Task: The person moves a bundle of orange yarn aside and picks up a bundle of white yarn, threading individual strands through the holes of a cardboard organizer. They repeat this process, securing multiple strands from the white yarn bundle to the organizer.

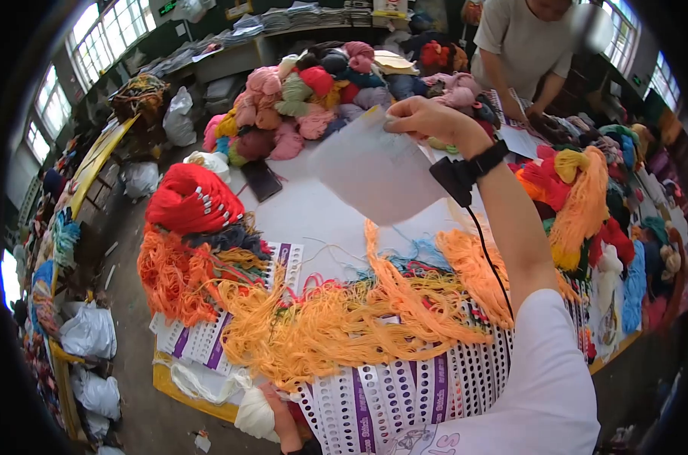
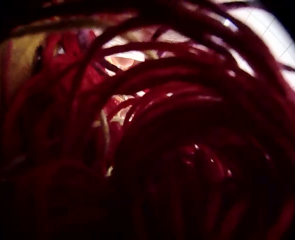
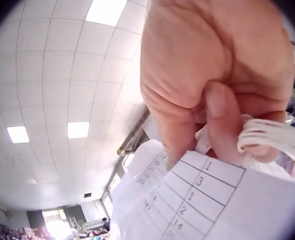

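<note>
At the near edge, the left hand (image 1: pixel 285 425) is seen low beside a bundle of soft white thread (image 1: pixel 257 413); its fingers are partly hidden, and whether anything is gripped cannot be told. Glossy dark-red strands (image 2: pixel 177 95) are looped close across the left wrist view; a snag could be caused if that wrist were drawn back sharply.

Long white cards with purple bands and rows of punched holes (image 1: pixel 404 394) are overlaid by loose, tangled orange-yellow threads (image 1: pixel 321 334). If the cards were pulled, the tangle could be tightened or dragged along.

Above them, a thin white sheet of paper with a printed grid of numbers (image 1: pixel 378 171) is held raised over the table by the right hand (image 1: pixel 438 125), its top edge pinched between thumb and bent fingers. Thin white strands (image 3: pixel 275 137) are bunched at the same fingers, so if the pinch were loosened, both could be dropped; the paper could also be creased. The slim black cable (image 1: pixel 484 243) hanging from the wrist could be caught in the threads below.

Farther back, a dark flat phone (image 1: pixel 262 180) lies before heaped multicoloured yarn skeins (image 1: pixel 306 98), and a person in a pale shirt (image 1: pixel 522 45) is seen beyond.
</note>
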{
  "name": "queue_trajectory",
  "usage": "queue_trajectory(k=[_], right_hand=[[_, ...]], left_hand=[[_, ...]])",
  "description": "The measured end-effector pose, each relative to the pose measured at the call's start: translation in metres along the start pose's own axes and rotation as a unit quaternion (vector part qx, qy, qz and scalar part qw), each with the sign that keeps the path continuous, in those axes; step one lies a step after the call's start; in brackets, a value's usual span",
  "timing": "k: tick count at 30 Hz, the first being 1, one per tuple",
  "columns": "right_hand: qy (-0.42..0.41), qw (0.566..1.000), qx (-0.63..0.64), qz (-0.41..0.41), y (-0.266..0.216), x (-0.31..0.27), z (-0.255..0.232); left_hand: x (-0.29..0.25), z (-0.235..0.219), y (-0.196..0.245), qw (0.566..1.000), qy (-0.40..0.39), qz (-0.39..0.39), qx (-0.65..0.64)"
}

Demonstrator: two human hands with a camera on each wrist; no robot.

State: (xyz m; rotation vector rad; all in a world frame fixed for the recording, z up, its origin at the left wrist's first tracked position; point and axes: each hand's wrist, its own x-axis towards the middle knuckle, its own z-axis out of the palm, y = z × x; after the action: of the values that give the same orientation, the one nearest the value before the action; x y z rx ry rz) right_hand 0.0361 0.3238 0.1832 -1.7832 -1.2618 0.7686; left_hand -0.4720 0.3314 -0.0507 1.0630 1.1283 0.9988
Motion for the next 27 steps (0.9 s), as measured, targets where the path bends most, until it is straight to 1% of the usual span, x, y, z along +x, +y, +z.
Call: queue_trajectory(k=[1, 2, 3, 5, 6, 8, 9, 11, 12, 14, 16, 18, 20, 23, 27], right_hand=[[-0.03, 0.999, -0.004, 0.021, 0.006, 0.002, 0.0], [-0.064, 0.997, -0.007, 0.042, 0.013, 0.006, 0.004], [-0.075, 0.994, -0.021, 0.072, 0.023, 0.01, 0.011], [-0.119, 0.988, 0.001, 0.1, 0.06, 0.024, 0.025], [-0.14, 0.983, 0.008, 0.115, 0.074, 0.03, 0.033], [-0.141, 0.981, -0.022, 0.132, 0.093, 0.041, 0.049], [-0.145, 0.978, -0.036, 0.144, 0.095, 0.044, 0.056], [-0.144, 0.974, -0.078, 0.157, 0.1, 0.05, 0.07], [-0.147, 0.972, -0.08, 0.163, 0.104, 0.054, 0.074], [-0.154, 0.969, -0.083, 0.175, 0.113, 0.061, 0.082], [-0.142, 0.97, -0.091, 0.175, 0.117, 0.065, 0.088], [-0.136, 0.97, -0.1, 0.176, 0.12, 0.067, 0.093], [-0.132, 0.969, -0.11, 0.178, 0.121, 0.067, 0.095], [-0.129, 0.969, -0.125, 0.17, 0.129, 0.07, 0.095], [-0.109, 0.973, -0.123, 0.163, 0.125, 0.066, 0.097]], left_hand=[[0.004, -0.001, -0.008, 0.999, 0.009, -0.013, -0.043], [0.005, -0.003, -0.009, 0.999, 0.014, -0.022, -0.044], [0.007, -0.005, -0.01, 0.998, 0.019, -0.03, -0.045], [0.007, -0.009, -0.006, 0.999, 0.018, -0.035, 0.036], [0.007, -0.01, -0.005, 0.999, 0.013, -0.031, 0.03], [0.006, -0.009, -0.004, 1.0, 0.002, -0.023, 0.017], [0.006, -0.009, -0.006, 1.0, 0.004, -0.019, 0.016], [0.008, -0.012, -0.008, 0.999, 0.005, -0.001, 0.05], [0.008, -0.011, -0.007, 0.998, 0.005, 0.008, 0.067], [0.007, -0.008, -0.004, 0.998, 0.016, 0.007, 0.06], [0.005, -0.006, -0.001, 0.997, 0.024, 0.008, 0.071], [0.005, -0.008, -0.001, 0.994, 0.028, 0.009, 0.103], [0.008, -0.013, -0.008, 0.995, 0.029, 0.02, 0.094], [0.007, -0.007, -0.002, 0.995, 0.032, 0.022, 0.094], [0.006, -0.004, 0.004, 0.993, 0.028, 0.027, 0.109]])
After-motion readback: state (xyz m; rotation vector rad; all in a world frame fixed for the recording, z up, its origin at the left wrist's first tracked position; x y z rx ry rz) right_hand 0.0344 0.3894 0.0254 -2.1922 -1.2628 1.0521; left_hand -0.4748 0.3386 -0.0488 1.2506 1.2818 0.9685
